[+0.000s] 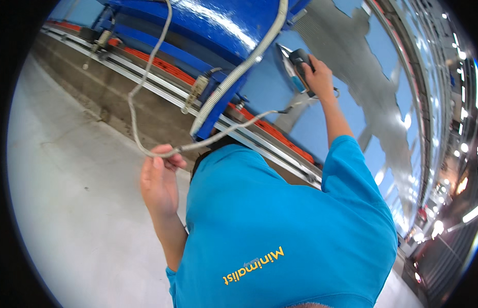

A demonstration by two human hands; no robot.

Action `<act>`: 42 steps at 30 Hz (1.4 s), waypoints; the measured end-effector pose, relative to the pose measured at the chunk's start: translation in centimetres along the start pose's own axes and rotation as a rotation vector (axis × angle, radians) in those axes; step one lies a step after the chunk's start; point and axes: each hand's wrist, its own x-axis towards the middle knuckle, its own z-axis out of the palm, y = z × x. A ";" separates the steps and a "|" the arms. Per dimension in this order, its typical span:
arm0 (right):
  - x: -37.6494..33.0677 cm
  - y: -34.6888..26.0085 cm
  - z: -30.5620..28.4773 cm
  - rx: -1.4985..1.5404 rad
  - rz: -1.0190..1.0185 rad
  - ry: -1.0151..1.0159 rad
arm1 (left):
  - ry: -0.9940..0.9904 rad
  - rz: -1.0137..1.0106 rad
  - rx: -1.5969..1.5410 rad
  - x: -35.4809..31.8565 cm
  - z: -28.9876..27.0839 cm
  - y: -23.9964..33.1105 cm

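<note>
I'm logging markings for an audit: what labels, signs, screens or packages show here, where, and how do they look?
Shirt print: yellow lettering with a small grey script, on the blue T-shirt, lower centre.
No packages, signs or screens can be made out; the dark tool in the right hand shows no readable label.

- the tool (302,62) in the right hand (319,77) is mostly covered by the fingers, so its kind cannot be told.
- the grey cable (138,126) runs off past the top edge.
- the left hand (159,179) hides the cable where it grips it.
- the blue machine (198,25) is cut off at the top.
</note>
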 end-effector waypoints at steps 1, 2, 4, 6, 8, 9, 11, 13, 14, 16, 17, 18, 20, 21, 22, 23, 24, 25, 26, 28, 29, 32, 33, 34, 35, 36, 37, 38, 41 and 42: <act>1.9 0.3 0.9 0.001 0.017 0.008 | 0.012 0.015 0.039 0.5 0.5 0.4; 3.1 0.9 0.9 -0.014 0.032 -0.002 | 0.033 0.016 0.063 0.0 1.2 -0.2; 5.3 2.6 1.8 -0.033 0.038 -0.025 | 0.061 0.010 0.086 0.1 2.1 -1.3; 5.8 4.4 3.7 -0.048 0.073 -0.008 | 0.017 0.052 0.101 0.9 2.4 -2.6; 5.0 4.8 4.3 -0.064 0.127 -0.015 | -0.012 0.086 0.105 1.9 2.4 -4.0; 3.3 4.8 4.5 -0.062 0.114 -0.036 | -0.025 0.100 0.108 2.7 2.6 -4.2; 0.0 4.3 4.4 -0.048 0.080 -0.052 | -0.044 0.135 0.121 4.2 2.6 -4.9; -5.1 1.6 4.3 0.022 0.122 -0.159 | -0.058 0.170 0.146 6.0 1.6 -4.6; -8.0 0.1 4.5 0.030 0.094 -0.177 | -0.038 0.188 0.160 6.8 1.3 -4.4; -12.1 -3.2 3.9 0.099 0.057 -0.249 | -0.043 0.204 0.130 8.2 0.6 -3.8; -13.5 -4.2 3.2 0.158 0.049 -0.301 | -0.045 0.210 0.116 8.5 0.6 -3.7; -14.3 -4.5 2.9 0.195 0.033 -0.295 | -0.024 0.214 0.129 8.8 0.7 -3.7; -14.5 -4.3 3.2 0.270 -0.013 -0.265 | -0.041 0.195 0.119 9.0 0.7 -3.9; -13.7 -3.6 3.2 0.266 0.041 -0.238 | -0.043 0.187 0.115 9.0 0.7 -4.1; -12.4 -2.8 3.2 0.267 0.095 -0.215 | -0.040 0.187 0.127 9.0 0.9 -4.3; -10.9 -1.8 3.1 0.265 0.153 -0.191 | -0.039 0.183 0.137 8.8 1.4 -4.6; -8.9 -0.7 3.2 0.253 0.139 -0.187 | -0.033 0.172 0.147 8.4 1.8 -5.0; -6.8 0.6 3.5 0.242 0.127 -0.185 | -0.028 0.145 0.149 7.9 2.1 -5.4; -4.8 1.9 4.0 0.201 0.095 -0.141 | -0.019 0.117 0.147 7.5 2.4 -5.7; -0.9 5.0 5.1 0.136 0.078 -0.058 | -0.049 0.085 0.147 6.2 3.2 -6.6; 0.5 6.4 5.4 0.109 0.102 -0.025 | -0.043 0.060 0.145 5.4 3.6 -7.0; 2.4 9.1 4.4 0.068 0.195 0.017 | -0.028 -0.021 0.130 3.2 4.4 -7.8; 2.0 9.3 4.2 0.045 0.211 0.021 | -0.052 -0.015 0.126 2.8 4.2 -7.6; 1.2 9.5 4.3 0.012 0.232 0.028 | -0.083 -0.013 0.116 2.6 3.8 -7.5; 0.6 8.7 4.4 -0.020 0.250 0.022 | -0.102 -0.017 0.105 2.4 3.2 -7.3; -0.7 7.3 4.2 -0.007 0.234 0.029 | -0.113 -0.015 0.092 2.4 2.5 -6.8; -2.0 5.9 4.1 -0.017 0.252 -0.029 | -0.119 -0.020 0.075 2.8 1.6 -6.1; -3.9 4.6 4.6 -0.033 0.262 -0.090 | -0.120 -0.023 0.049 2.9 0.3 -5.9; -10.1 -0.5 6.0 0.058 0.185 -0.186 | -0.092 -0.031 -0.026 4.8 -3.7 -4.2; -11.8 -2.1 5.8 0.096 0.197 -0.254 | -0.081 -0.041 -0.051 5.3 -4.8 -3.6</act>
